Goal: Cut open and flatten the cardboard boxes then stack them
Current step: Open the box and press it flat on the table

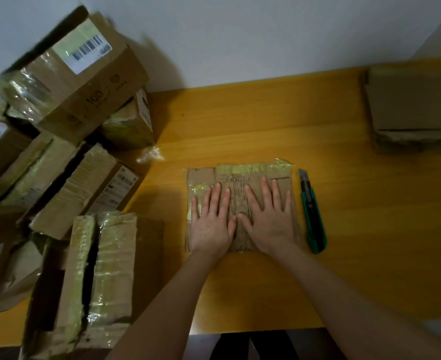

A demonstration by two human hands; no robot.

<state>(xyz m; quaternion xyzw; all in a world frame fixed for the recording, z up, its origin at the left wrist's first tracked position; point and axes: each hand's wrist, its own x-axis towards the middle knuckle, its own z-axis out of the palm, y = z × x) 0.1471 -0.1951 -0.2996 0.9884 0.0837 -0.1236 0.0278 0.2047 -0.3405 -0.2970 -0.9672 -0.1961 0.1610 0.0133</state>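
Plain white wall (240,35) is rising behind an orange-yellow wooden surface (240,120), which is carrying everything in view. Near its middle a flattened box (240,172) is lying flat: brown cardboard with cut flaps at its far edge and yellowish clear tape shining along that edge and down its left side.

Both hands are pressing on the flattened box, the left hand (211,222) on its left half and the right hand (268,219) on its right half, with the thumbs almost meeting. The grip of each is lying apart, fingers straight and spread, clasping nothing.

Just right of the flattened box a green utility knife (312,214) is lying with its metal blade end pointing away from the person.

Left of the flattened box a pile of boxes (84,178) is leaning together, still unflattened, most wrapped in the same yellowish tape. The topmost box (94,74) is showing a white barcode label (84,48) and a printed "100" on its side; the other labels are blurring beyond reading.

A crumpled tape scrap (150,154) is lying between that pile and the flattened box. Well to the right of the flattened box and farther back, a stack of cardboard (414,105) is sitting at the surface's edge.
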